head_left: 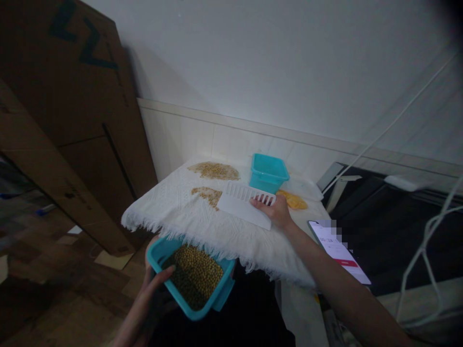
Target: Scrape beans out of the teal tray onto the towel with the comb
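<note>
My left hand (150, 294) grips a teal plastic tub (217, 301) full of greenish-brown beans (193, 277), held just below the near edge of a white fringed cloth (173, 207). My right hand (277, 212) holds a white flat slotted scraper (246, 202) resting on the cloth. Two piles of tan grains lie on the cloth: a bigger one (215, 170) at the back and a smaller one (208, 194) just left of the scraper. A second teal tub (268, 172), seemingly empty, stands behind the scraper.
A yellow object (294, 200) lies right of the hand on the cloth. A phone (338, 250) with a lit screen lies at the right. Large cardboard boxes (72, 96) lean at the left. White cables (415, 260) hang on the right over a dark surface.
</note>
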Available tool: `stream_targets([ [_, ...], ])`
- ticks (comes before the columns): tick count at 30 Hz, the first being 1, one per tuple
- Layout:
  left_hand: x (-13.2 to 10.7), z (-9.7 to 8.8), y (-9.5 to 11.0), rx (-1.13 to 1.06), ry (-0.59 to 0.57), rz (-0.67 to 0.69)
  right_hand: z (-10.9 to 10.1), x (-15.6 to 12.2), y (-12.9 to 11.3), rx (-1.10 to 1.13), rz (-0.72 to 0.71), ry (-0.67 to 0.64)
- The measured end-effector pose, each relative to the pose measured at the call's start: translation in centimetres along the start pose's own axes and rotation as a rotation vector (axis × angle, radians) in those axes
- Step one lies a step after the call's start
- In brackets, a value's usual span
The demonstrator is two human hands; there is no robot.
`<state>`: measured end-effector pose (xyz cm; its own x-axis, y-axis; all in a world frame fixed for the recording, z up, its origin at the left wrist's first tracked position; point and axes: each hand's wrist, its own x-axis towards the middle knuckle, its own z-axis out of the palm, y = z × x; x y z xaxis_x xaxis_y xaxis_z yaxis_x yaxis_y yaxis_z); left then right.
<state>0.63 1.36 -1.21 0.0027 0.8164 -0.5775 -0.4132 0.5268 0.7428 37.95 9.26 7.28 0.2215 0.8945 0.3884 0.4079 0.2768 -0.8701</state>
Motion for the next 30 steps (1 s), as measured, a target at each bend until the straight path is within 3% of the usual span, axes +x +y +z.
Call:
stream_targets([
  [3, 0.0, 0.2, -0.2, 0.027, 0.048, 0.029, 0.3, -0.1, -0.1, -0.002, 0.005, -0.01],
  [14, 0.8, -0.2, -1.0, 0.027, 0.049, 0.03, 2.4, -0.5, -0.8, -0.032, -0.056, -0.018],
  [22, 0.5, -0.1, -0.8, 0.068, 0.0, 0.027, 3.2, -1.5, -0.9, -0.111, -0.068, -0.129],
  [27, 0.1, 0.1, -0.9, 0.03, 0.045, -0.077, 3.3, -2.7, -1.3, -0.126, -0.179, -0.211],
  [30, -0.3, 0.4, -1.0, 0.042, 0.048, -0.043, 3.4, -3.6, -1.7, -0.115, -0.271, -0.225],
])
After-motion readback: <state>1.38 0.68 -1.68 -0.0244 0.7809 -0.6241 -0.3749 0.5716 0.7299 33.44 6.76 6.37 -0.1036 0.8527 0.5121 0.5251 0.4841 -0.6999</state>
